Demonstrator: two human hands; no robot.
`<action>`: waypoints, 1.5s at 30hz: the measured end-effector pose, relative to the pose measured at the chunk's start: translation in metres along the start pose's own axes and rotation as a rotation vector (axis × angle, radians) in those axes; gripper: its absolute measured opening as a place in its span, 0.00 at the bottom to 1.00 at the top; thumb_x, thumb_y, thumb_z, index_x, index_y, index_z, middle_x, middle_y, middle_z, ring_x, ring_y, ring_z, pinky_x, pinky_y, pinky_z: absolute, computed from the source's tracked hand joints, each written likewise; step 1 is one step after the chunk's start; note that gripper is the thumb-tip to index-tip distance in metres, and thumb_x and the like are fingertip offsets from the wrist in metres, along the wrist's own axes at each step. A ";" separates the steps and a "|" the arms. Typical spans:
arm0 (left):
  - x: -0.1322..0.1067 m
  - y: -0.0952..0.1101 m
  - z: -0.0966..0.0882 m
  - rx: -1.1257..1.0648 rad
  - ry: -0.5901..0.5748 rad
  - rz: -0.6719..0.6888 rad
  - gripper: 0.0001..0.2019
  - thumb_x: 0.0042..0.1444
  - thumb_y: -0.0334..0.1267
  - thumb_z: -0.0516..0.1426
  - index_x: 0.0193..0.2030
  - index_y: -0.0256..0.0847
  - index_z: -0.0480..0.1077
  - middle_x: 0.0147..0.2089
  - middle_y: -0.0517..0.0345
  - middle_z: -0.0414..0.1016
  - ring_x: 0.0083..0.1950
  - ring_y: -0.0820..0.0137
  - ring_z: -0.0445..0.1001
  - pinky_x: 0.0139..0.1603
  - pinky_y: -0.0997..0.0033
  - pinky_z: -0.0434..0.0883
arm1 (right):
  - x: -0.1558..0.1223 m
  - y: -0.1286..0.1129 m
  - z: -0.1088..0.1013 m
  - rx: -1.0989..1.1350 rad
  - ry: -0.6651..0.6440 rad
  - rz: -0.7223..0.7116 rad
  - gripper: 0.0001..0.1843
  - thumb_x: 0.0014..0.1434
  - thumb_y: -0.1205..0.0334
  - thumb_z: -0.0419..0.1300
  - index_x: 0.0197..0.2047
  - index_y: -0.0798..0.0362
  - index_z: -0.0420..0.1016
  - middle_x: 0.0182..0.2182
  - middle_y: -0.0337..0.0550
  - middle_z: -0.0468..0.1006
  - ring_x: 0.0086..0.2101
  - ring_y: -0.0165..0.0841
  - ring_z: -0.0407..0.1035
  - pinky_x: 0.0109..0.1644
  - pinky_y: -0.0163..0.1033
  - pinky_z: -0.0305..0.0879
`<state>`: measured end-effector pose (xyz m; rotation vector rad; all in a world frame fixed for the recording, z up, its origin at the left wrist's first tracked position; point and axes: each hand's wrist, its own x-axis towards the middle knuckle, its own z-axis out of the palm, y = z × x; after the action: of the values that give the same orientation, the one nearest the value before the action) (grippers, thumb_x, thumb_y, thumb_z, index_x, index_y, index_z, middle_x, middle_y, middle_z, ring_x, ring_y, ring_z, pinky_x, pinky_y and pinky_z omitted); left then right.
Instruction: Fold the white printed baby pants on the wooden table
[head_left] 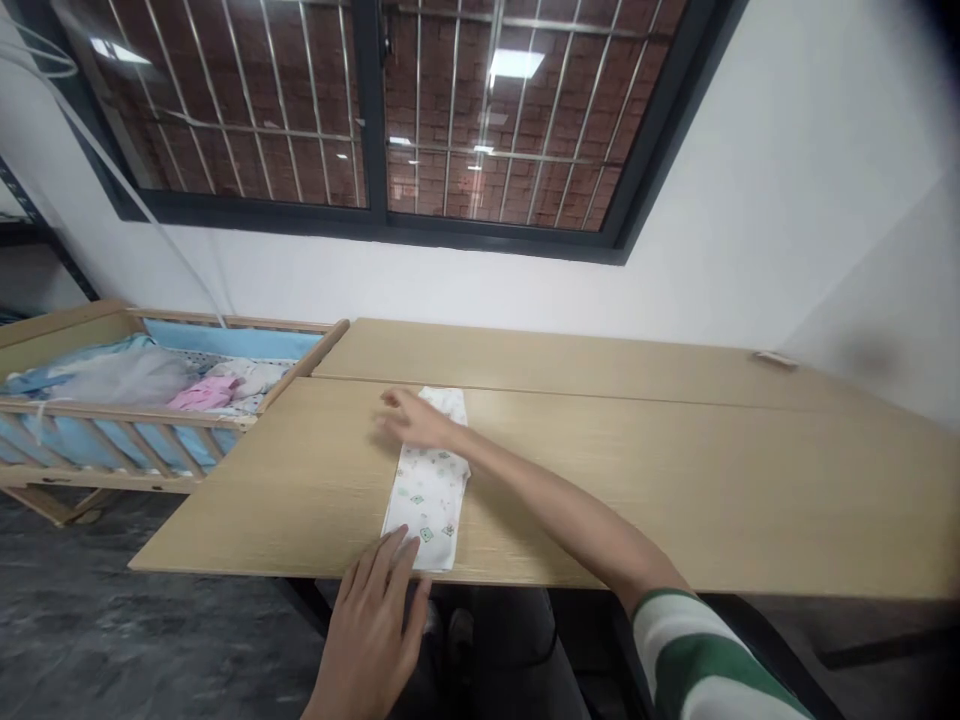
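A white cloth (pixel 431 500) with small green diamond-like prints lies on the table, folded into a long narrow strip that runs from near the front edge toward the back. My left hand (pixel 379 610) is at its near left corner, fingers stretched out, the tips at the cloth's edge. Reaching across the upper part of the strip, my right hand (pixel 420 418) has its fingers loosely bent and apart, pointing left past the cloth's side. Nothing shows in its fingers. My right wrist and forearm hide part of the cloth.
The wooden table (pixel 637 480) extends far to the right, with a seam toward the back. At left stands a wooden crib (pixel 150 412) with blue lining, holding a pink cloth (pixel 206 393) and white netting (pixel 124 378). A barred window (pixel 495 235) is above the table.
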<state>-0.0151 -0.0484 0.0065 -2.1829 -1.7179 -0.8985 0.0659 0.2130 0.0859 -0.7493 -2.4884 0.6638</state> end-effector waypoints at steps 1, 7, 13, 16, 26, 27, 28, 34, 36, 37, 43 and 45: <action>-0.004 0.004 0.004 0.039 0.001 0.028 0.21 0.68 0.40 0.50 0.66 0.42 0.65 0.65 0.47 0.71 0.65 0.57 0.68 0.61 0.58 0.67 | -0.017 -0.016 0.003 0.013 -0.093 -0.089 0.31 0.68 0.47 0.55 0.68 0.55 0.62 0.65 0.55 0.67 0.62 0.42 0.63 0.65 0.47 0.60; -0.026 0.012 0.030 0.241 0.003 0.082 0.16 0.63 0.45 0.55 0.55 0.46 0.75 0.54 0.46 0.78 0.57 0.51 0.75 0.59 0.50 0.68 | -0.113 -0.066 0.032 0.059 -0.481 -0.315 0.34 0.71 0.47 0.52 0.75 0.42 0.51 0.74 0.39 0.49 0.73 0.36 0.41 0.75 0.42 0.39; -0.029 0.014 0.036 0.271 0.005 0.072 0.22 0.63 0.43 0.55 0.64 0.49 0.69 0.66 0.45 0.69 0.67 0.50 0.66 0.61 0.50 0.65 | -0.119 -0.026 0.036 -0.007 -0.508 -0.188 0.36 0.73 0.43 0.44 0.77 0.47 0.42 0.75 0.41 0.41 0.73 0.33 0.33 0.75 0.43 0.29; -0.028 0.018 0.034 0.274 0.000 0.051 0.27 0.64 0.41 0.54 0.71 0.51 0.61 0.72 0.44 0.61 0.71 0.51 0.61 0.60 0.50 0.64 | -0.098 0.007 0.029 -0.076 -0.454 -0.133 0.36 0.72 0.42 0.46 0.77 0.46 0.45 0.75 0.43 0.41 0.73 0.36 0.34 0.75 0.47 0.28; -0.029 0.018 0.034 0.322 -0.029 0.048 0.29 0.65 0.41 0.54 0.73 0.53 0.57 0.74 0.45 0.58 0.72 0.53 0.59 0.57 0.52 0.67 | -0.026 0.116 0.006 -0.274 -0.189 0.159 0.33 0.70 0.40 0.49 0.73 0.41 0.57 0.74 0.44 0.47 0.73 0.42 0.39 0.74 0.54 0.33; -0.029 0.018 0.034 0.319 -0.035 0.043 0.29 0.65 0.41 0.54 0.73 0.53 0.56 0.74 0.45 0.57 0.72 0.53 0.59 0.57 0.52 0.67 | -0.022 0.123 0.004 -0.311 -0.173 0.188 0.34 0.70 0.40 0.48 0.74 0.43 0.55 0.74 0.44 0.45 0.73 0.43 0.37 0.74 0.54 0.33; -0.029 0.018 0.034 0.316 -0.043 0.034 0.29 0.66 0.41 0.54 0.73 0.54 0.56 0.74 0.45 0.57 0.72 0.53 0.59 0.57 0.53 0.67 | -0.019 0.129 0.002 -0.346 -0.166 0.210 0.35 0.71 0.40 0.46 0.75 0.44 0.54 0.75 0.45 0.43 0.73 0.44 0.35 0.74 0.54 0.33; -0.025 0.033 0.039 0.247 -0.065 -0.021 0.26 0.68 0.45 0.54 0.71 0.57 0.59 0.74 0.47 0.56 0.71 0.53 0.60 0.57 0.54 0.65 | -0.013 0.146 -0.016 -0.442 -0.242 0.174 0.36 0.73 0.43 0.33 0.77 0.50 0.43 0.75 0.44 0.39 0.73 0.39 0.33 0.75 0.52 0.32; -0.020 0.040 0.042 0.233 -0.039 -0.012 0.25 0.68 0.49 0.53 0.70 0.57 0.61 0.74 0.46 0.58 0.70 0.52 0.62 0.55 0.53 0.65 | -0.013 0.145 -0.022 -0.479 -0.243 0.168 0.35 0.73 0.46 0.34 0.77 0.52 0.45 0.75 0.45 0.42 0.73 0.39 0.36 0.75 0.51 0.33; -0.018 0.043 0.043 0.228 -0.026 -0.008 0.24 0.67 0.51 0.53 0.69 0.57 0.62 0.73 0.46 0.60 0.69 0.52 0.63 0.55 0.53 0.65 | -0.013 0.143 -0.024 -0.508 -0.228 0.170 0.34 0.73 0.48 0.36 0.77 0.54 0.47 0.75 0.48 0.44 0.73 0.40 0.37 0.75 0.52 0.33; -0.003 0.025 0.026 0.117 -0.059 0.017 0.20 0.68 0.47 0.53 0.64 0.53 0.68 0.66 0.52 0.71 0.63 0.57 0.70 0.56 0.55 0.64 | -0.041 0.091 -0.026 -0.597 -0.017 -0.015 0.28 0.69 0.62 0.51 0.69 0.59 0.61 0.71 0.62 0.55 0.68 0.50 0.51 0.70 0.57 0.46; -0.001 0.011 0.021 0.081 -0.071 0.052 0.17 0.70 0.44 0.52 0.63 0.50 0.70 0.64 0.51 0.72 0.62 0.59 0.71 0.57 0.56 0.63 | -0.069 0.058 -0.024 -0.510 -0.005 -0.060 0.21 0.68 0.63 0.52 0.62 0.58 0.69 0.62 0.62 0.67 0.60 0.48 0.63 0.64 0.55 0.57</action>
<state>0.0017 -0.0418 -0.0083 -2.2201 -1.6899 -0.7345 0.1529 0.2218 0.0529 -0.8390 -2.6998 -0.0029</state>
